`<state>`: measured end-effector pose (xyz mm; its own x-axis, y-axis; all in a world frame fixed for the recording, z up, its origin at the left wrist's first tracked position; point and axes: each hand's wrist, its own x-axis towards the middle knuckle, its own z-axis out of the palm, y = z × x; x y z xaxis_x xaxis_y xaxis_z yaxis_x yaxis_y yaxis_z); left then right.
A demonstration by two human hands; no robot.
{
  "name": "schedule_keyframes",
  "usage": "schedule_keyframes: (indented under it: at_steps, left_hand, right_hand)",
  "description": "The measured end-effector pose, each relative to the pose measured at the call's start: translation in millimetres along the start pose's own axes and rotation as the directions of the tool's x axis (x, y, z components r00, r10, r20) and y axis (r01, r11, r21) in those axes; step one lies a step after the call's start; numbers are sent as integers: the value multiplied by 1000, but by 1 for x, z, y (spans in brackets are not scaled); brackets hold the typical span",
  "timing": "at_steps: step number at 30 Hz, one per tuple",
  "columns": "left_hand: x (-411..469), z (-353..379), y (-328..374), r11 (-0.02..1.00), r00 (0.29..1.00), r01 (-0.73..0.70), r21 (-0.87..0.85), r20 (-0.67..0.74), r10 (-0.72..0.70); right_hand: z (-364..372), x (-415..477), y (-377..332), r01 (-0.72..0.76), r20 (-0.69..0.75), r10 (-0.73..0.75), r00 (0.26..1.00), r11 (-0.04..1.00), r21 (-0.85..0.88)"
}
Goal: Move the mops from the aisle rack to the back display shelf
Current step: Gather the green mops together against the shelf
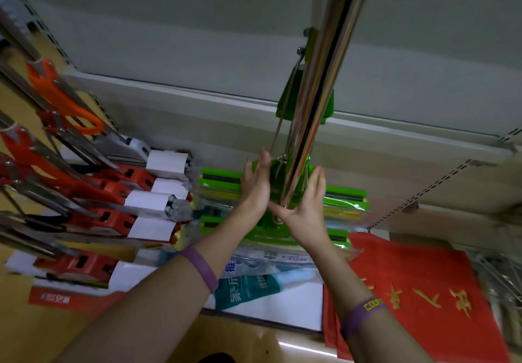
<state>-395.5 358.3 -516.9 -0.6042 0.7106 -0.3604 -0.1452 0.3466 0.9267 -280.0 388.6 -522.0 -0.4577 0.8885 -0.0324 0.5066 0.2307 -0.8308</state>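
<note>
A green sponge mop with a shiny metal pole (324,85) stands upright in the middle of the view, its green head (217,182) down on the low shelf. A second green mop head (214,225) lies just in front of it. My left hand (255,184) is flat with straight fingers against the left side of the pole's green base. My right hand (306,204) is open, palm towards the pole's lower end, on its right side. Neither hand curls round the pole.
Several red and orange mops (93,193) with white paper sleeves lean in from the left rack. A grey shelf edge (197,94) runs across behind the pole. Plastic-wrapped packs (254,280) and a red cloth with gold characters (409,286) lie on the low shelf.
</note>
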Motion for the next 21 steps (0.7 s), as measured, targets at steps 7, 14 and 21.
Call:
schedule_keyframes:
  at_steps: [7,14,21]
  left_hand:
    - [-16,8,14,995,995,-91,-33,26,92]
    - [-21,2,13,999,995,-14,45,101,10]
    - [-47,-7,56,995,975,-57,83,219,38]
  right_hand:
    - [7,-11,-3,-54,-112,48,993,997,-51]
    - [2,-19,-1,-86,-96,79,992,994,-73]
    - [-17,-32,-28,-186,-41,189,981,981,50]
